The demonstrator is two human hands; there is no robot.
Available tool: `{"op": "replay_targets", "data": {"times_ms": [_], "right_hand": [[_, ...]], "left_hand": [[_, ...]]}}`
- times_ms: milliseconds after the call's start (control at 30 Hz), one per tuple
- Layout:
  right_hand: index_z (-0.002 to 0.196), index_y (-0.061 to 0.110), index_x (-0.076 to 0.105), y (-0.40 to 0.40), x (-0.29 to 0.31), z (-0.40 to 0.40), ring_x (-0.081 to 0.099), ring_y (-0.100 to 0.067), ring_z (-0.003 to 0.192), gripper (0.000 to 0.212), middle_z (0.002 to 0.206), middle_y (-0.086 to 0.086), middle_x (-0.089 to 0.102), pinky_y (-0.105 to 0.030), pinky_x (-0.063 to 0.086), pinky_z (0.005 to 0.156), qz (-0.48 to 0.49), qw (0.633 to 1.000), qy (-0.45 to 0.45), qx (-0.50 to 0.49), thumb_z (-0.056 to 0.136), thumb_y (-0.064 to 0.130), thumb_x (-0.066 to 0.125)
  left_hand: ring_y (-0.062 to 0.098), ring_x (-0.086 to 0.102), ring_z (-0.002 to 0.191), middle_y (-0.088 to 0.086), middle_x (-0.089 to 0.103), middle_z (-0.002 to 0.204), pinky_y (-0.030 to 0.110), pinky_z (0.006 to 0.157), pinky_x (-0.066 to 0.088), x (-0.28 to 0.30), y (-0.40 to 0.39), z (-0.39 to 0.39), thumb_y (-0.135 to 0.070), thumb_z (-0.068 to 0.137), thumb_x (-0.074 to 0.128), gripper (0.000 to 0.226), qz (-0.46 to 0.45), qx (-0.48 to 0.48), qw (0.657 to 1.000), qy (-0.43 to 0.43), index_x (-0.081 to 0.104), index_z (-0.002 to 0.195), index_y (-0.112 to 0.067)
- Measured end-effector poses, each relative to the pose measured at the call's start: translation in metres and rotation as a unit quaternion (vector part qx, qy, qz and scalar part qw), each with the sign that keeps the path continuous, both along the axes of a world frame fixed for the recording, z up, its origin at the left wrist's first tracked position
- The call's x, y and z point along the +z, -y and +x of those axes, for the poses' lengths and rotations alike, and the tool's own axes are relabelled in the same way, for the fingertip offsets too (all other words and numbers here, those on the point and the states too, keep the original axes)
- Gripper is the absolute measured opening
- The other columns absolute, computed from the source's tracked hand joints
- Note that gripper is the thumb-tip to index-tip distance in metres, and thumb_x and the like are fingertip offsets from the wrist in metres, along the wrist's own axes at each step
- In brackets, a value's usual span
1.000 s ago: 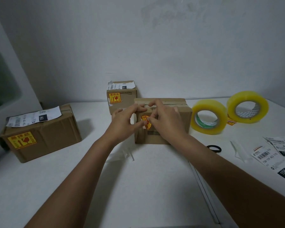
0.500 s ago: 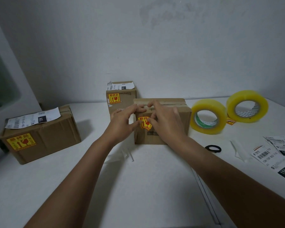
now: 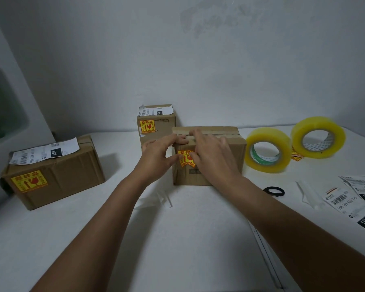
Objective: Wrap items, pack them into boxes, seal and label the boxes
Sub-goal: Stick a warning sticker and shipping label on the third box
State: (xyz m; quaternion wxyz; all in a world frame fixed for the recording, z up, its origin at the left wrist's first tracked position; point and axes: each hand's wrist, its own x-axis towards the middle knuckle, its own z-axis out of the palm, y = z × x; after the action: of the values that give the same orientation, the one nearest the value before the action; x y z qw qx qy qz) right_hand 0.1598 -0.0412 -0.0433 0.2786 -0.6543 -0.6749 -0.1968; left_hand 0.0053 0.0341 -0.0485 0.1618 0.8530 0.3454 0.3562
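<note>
I saw both hands on the middle cardboard box (image 3: pixel 223 157) at tabletop (image 3: pixel 177 239) centre: left hand (image 3: pixel 158 157) open-fingered at its left edge, right hand (image 3: pixel 213 157) flat, pressing the yellow fragile sticker (image 3: pixel 184 158). Bare tabletop in front; tape rolls (image 3: pixel 268 149) just right.

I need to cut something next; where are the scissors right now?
The scissors lie on the white table right of centre in the head view, in front of the nearer tape roll and beside the right forearm; only the black handle shows.
</note>
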Motion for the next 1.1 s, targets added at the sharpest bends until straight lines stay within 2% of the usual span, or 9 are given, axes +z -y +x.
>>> {"op": "replay_targets", "data": {"times_ms": [167,300,367,500,600,667,767,1000,1100], "right_hand": [[0.123,0.019,0.051,-0.006,0.000,0.004,0.058,-0.019,0.101,0.040,0.110,-0.001,0.062,-0.031,0.044,0.085,0.017,0.999,0.031,-0.009,0.088,0.029,0.068],[0.116,0.018,0.055,-0.009,0.002,0.011,0.052,-0.020,0.098,0.043,0.108,-0.003,0.055,-0.032,0.043,0.081,0.032,0.997,0.053,-0.036,0.082,0.039,0.073],[0.115,0.018,0.057,-0.010,0.001,0.017,0.049,-0.020,0.102,0.045,0.110,-0.002,0.053,-0.032,0.043,0.084,0.033,0.998,0.031,-0.036,0.081,0.043,0.074],[0.112,0.020,0.060,-0.010,-0.005,0.030,0.050,-0.014,0.106,0.038,0.110,0.002,0.056,-0.029,0.039,0.092,-0.003,0.998,-0.068,0.010,0.084,0.044,0.070],[0.112,0.021,0.061,-0.009,-0.008,0.033,0.052,-0.014,0.105,0.035,0.109,0.003,0.059,-0.030,0.038,0.093,0.005,0.998,-0.060,0.013,0.086,0.044,0.067],[0.112,0.021,0.061,-0.009,-0.007,0.033,0.051,-0.014,0.106,0.035,0.110,0.004,0.059,-0.031,0.038,0.093,0.001,0.998,-0.059,0.009,0.087,0.045,0.067],[0.110,0.021,0.062,-0.009,-0.006,0.034,0.051,-0.015,0.105,0.035,0.108,0.003,0.059,-0.030,0.037,0.093,-0.002,0.998,-0.067,0.009,0.086,0.046,0.067],[0.113,0.021,0.062,-0.008,-0.007,0.034,0.051,-0.014,0.105,0.038,0.109,0.003,0.059,-0.028,0.035,0.092,0.001,0.998,-0.056,0.008,0.087,0.048,0.065],[0.115,0.022,0.059,-0.008,-0.009,0.033,0.050,-0.016,0.108,0.040,0.112,0.002,0.058,-0.030,0.036,0.095,0.003,0.999,-0.035,-0.006,0.087,0.049,0.064]], "left_hand": [[0.009,0.052,0.128,-0.020,0.061,0.129,0.056,0.109,0.033,-0.003,-0.002,-0.001,-0.019,0.084,0.075,0.035,0.006,-0.003,1.000,0.013,0.065,0.115,-0.034],[0.010,0.052,0.129,-0.019,0.061,0.130,0.056,0.108,0.035,-0.003,-0.004,0.000,-0.020,0.084,0.075,0.036,0.007,-0.003,1.000,0.014,0.064,0.115,-0.036],[0.009,0.052,0.129,-0.020,0.061,0.129,0.056,0.108,0.035,-0.003,-0.004,-0.001,-0.021,0.084,0.076,0.036,0.009,-0.006,1.000,0.013,0.064,0.115,-0.035],[0.005,0.051,0.129,-0.026,0.059,0.126,0.055,0.109,0.034,-0.006,-0.007,-0.002,-0.022,0.084,0.076,0.036,0.021,-0.012,1.000,0.007,0.065,0.115,-0.036],[0.005,0.051,0.127,-0.022,0.061,0.127,0.045,0.110,0.026,-0.006,-0.007,0.002,-0.025,0.087,0.072,0.028,0.035,0.002,0.999,0.016,0.066,0.112,-0.036],[0.005,0.051,0.123,-0.020,0.064,0.124,0.037,0.103,0.022,-0.006,-0.005,0.007,-0.027,0.090,0.068,0.019,0.048,0.018,0.998,0.029,0.066,0.108,-0.035],[0.003,0.052,0.117,-0.020,0.066,0.118,0.034,0.098,0.021,-0.007,-0.005,0.011,-0.030,0.092,0.066,0.013,0.070,0.030,0.996,0.035,0.067,0.104,-0.031],[-0.006,0.042,0.113,-0.033,0.052,0.115,0.034,0.096,0.023,-0.008,-0.014,0.001,-0.031,0.090,0.068,0.024,0.114,-0.007,0.993,-0.028,0.063,0.113,-0.032],[0.000,0.042,0.117,-0.033,0.047,0.115,0.033,0.095,0.021,-0.009,-0.014,0.001,-0.031,0.086,0.073,0.034,0.126,-0.006,0.991,-0.053,0.059,0.117,-0.031]]}}
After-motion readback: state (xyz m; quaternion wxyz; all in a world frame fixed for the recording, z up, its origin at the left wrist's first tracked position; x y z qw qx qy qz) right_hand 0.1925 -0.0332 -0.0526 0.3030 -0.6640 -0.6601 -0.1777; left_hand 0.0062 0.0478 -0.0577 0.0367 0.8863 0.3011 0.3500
